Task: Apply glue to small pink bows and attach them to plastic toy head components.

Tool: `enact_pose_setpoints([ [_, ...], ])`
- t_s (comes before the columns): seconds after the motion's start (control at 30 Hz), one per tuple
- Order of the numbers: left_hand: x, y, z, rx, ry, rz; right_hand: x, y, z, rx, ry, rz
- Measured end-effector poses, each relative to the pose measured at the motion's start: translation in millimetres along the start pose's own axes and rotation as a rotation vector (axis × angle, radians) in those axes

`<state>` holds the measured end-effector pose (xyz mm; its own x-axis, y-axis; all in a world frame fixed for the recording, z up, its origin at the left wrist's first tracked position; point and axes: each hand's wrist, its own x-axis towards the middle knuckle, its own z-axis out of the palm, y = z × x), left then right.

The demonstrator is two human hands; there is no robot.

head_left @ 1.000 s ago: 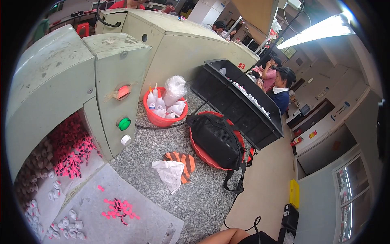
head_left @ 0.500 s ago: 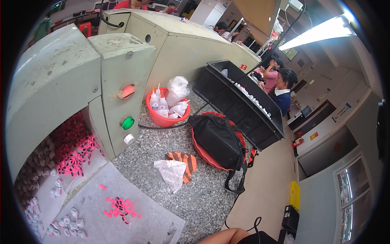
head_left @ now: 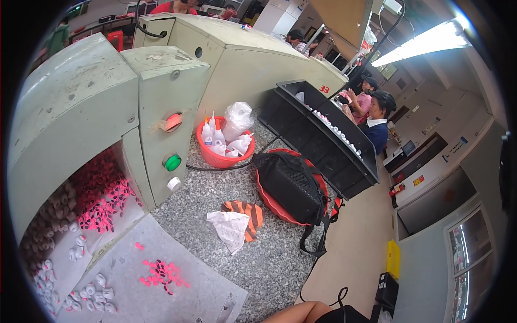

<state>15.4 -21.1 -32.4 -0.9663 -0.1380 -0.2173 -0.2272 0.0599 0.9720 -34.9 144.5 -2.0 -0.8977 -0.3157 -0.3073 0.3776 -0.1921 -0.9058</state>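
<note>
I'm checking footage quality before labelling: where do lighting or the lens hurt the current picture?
Head view: the ceiling lamp at upper right is blown out to white; head view: the pink heap inside the pale machine darkens into shadow toward its top; head view: the fisheye blacks out the corners and bends straight edges near the rim.
</note>
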Motion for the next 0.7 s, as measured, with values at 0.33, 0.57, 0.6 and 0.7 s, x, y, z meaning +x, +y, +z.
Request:
enact_pose_setpoints([
  [0.33,0.7,-1.5,0.8,-0.025,0.055,-0.026,2.2,-0.1,-2.9,0.001,-0.037,0.019],
  [0.57,-0.9,-13.6,-7.1,-0.034,-0.067,0.103,1.2,-3.8,-3.0,-0.022,-0.054,-0.028],
  [0.6,-0.9,-11.6,-6.6,-0.048,-0.07,0.064,1.7,-3.8,-2.8,-0.016,-0.049,-0.019],
  [0.7,-1.4,-6.9,-4.3,-0.053,-0.027,-0.023,3.7,-5.0,-3.4,-0.017,-0.042,-0.003],
])
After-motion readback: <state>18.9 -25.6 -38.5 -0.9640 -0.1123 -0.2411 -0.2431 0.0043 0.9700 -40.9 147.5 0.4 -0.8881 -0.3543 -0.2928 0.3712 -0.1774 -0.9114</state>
